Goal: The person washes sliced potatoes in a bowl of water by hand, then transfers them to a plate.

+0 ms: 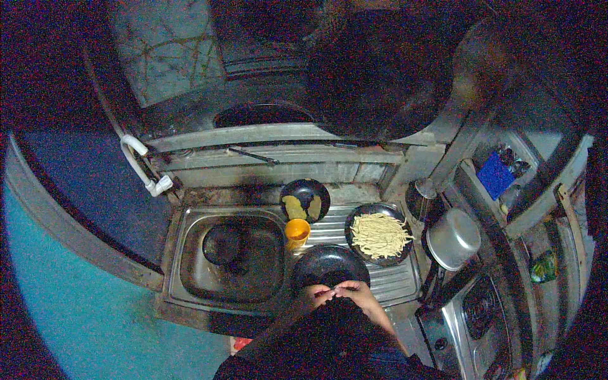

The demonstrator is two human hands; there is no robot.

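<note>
Near the front edge of the drainboard, my left hand (319, 293) and my right hand (355, 292) meet at the fingertips. Pinched between them is a small pale piece (335, 290), too small to identify. Both hands are over the near rim of a dark round bowl (332, 259), whose contents are in shadow. Beyond it stands an orange cup (297, 232) with something reddish-brown inside. Farther back, another dark bowl (308, 185) holds a yellowish piece (294, 207) and a browner one. To the right, pale thin strips (380, 236) cover a dark plate (350, 216).
Left of the bowls lies a steel sink basin (256, 289) with a dark round object (221, 244) in it. A white pipe (135, 164) rises behind its left corner. At right are a metal pot (454, 237) and a gas stove (479, 308). The ribbed drainboard (394, 287) surrounds the plate.
</note>
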